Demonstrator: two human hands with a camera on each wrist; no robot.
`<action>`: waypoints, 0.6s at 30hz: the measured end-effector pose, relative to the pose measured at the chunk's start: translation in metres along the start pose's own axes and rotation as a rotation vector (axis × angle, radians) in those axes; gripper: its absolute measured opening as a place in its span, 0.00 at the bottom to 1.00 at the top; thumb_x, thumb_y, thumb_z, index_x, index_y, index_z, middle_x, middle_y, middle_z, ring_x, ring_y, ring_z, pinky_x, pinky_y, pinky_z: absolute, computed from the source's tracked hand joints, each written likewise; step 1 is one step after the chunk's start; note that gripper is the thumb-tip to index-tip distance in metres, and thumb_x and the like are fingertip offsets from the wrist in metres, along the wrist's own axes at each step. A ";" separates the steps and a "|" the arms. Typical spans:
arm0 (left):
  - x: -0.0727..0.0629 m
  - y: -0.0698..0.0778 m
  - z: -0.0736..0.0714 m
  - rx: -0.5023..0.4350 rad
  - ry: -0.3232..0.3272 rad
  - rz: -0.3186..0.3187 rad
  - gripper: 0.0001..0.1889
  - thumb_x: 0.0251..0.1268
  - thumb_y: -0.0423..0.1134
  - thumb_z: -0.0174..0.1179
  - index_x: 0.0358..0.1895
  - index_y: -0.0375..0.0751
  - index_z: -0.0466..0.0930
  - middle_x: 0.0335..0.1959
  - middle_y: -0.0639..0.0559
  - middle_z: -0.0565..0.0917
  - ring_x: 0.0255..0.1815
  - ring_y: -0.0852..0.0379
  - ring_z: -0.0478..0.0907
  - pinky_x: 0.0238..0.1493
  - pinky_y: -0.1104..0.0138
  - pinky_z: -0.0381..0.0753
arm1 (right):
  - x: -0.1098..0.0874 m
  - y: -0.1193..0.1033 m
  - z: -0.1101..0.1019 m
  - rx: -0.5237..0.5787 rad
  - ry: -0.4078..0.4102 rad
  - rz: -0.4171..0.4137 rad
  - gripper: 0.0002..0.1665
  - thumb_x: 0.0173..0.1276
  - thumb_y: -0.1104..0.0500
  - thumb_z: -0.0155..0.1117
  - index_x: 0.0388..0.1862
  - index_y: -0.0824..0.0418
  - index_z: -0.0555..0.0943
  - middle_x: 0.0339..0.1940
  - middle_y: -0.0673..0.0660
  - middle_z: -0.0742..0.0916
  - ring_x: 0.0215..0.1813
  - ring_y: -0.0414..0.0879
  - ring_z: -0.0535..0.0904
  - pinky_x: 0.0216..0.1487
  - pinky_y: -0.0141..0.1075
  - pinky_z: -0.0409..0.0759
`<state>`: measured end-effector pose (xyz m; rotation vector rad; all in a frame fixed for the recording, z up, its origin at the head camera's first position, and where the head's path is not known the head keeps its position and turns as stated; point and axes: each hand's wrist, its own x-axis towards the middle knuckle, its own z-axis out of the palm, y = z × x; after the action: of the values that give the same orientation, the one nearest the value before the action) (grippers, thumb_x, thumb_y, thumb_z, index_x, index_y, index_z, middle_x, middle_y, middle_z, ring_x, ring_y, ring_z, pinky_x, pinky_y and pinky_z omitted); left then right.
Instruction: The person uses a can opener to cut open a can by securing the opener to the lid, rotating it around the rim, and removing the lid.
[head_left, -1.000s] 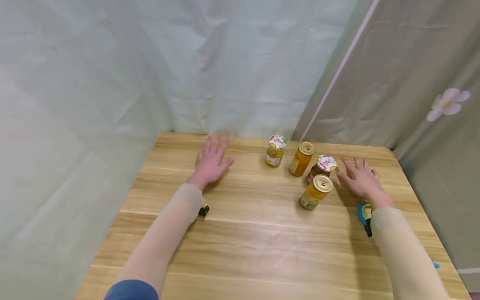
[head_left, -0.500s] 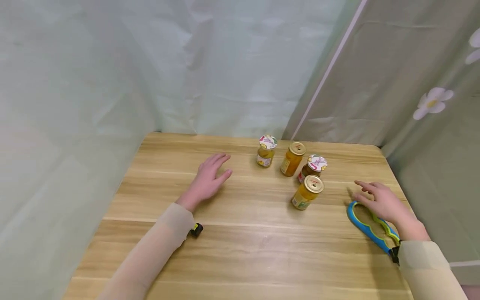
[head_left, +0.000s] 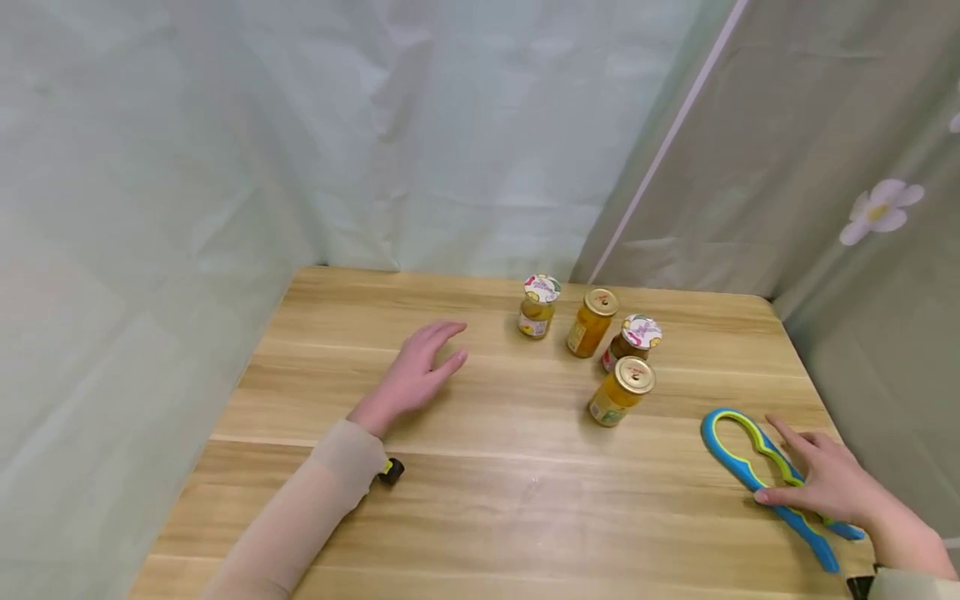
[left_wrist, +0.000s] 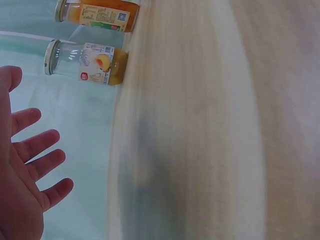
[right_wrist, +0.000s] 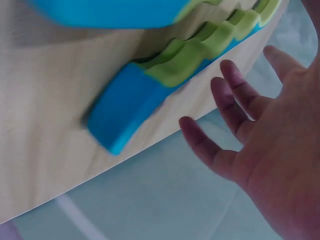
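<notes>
A blue-and-green jar opener lies on the table at the right. Over its handles is my right hand, fingers spread, with the thumb overlapping one blue handle in the head view. In the right wrist view the fingers stand a little apart from the nearer handle. My left hand is over the left part of the table, fingers loosely extended and holding nothing. To its right stand several glass jars: a small one with a patterned lid, an orange one, a dark one and a yellow one.
The wooden table ends at a pale curtain behind and on the left. A greyer curtain with a flower print hangs along the right edge. The left wrist view shows a peach-label jar near the table's edge.
My right hand has moved from beside the jars back toward me, over the jar opener, which is now mostly uncovered. My left hand has drawn slightly nearer, its fingers less spread.
</notes>
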<state>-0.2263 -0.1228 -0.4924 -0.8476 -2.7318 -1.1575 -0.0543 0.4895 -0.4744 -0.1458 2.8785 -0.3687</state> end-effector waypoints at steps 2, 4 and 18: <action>-0.004 -0.002 0.001 -0.004 -0.015 -0.009 0.30 0.85 0.52 0.53 0.80 0.41 0.68 0.79 0.40 0.70 0.81 0.39 0.62 0.81 0.42 0.55 | -0.008 0.004 0.005 -0.004 -0.008 0.010 0.80 0.54 0.35 0.86 0.89 0.64 0.46 0.62 0.86 0.73 0.59 0.85 0.69 0.47 0.77 0.73; -0.008 -0.003 0.002 -0.013 -0.027 -0.017 0.30 0.86 0.52 0.53 0.80 0.42 0.68 0.79 0.40 0.70 0.81 0.40 0.62 0.81 0.43 0.56 | -0.014 0.008 0.010 -0.003 -0.014 0.021 0.81 0.53 0.35 0.87 0.90 0.61 0.44 0.62 0.86 0.73 0.58 0.86 0.69 0.46 0.77 0.73; -0.008 0.003 0.000 -0.066 -0.038 0.021 0.28 0.84 0.45 0.57 0.80 0.41 0.68 0.79 0.39 0.70 0.81 0.42 0.64 0.81 0.44 0.59 | -0.030 0.025 0.027 0.073 0.012 0.039 0.86 0.46 0.41 0.91 0.89 0.64 0.43 0.51 0.72 0.82 0.55 0.71 0.73 0.49 0.68 0.76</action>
<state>-0.2178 -0.1250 -0.4930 -0.9134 -2.7216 -1.2472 -0.0201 0.5108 -0.4997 -0.0741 2.8704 -0.4678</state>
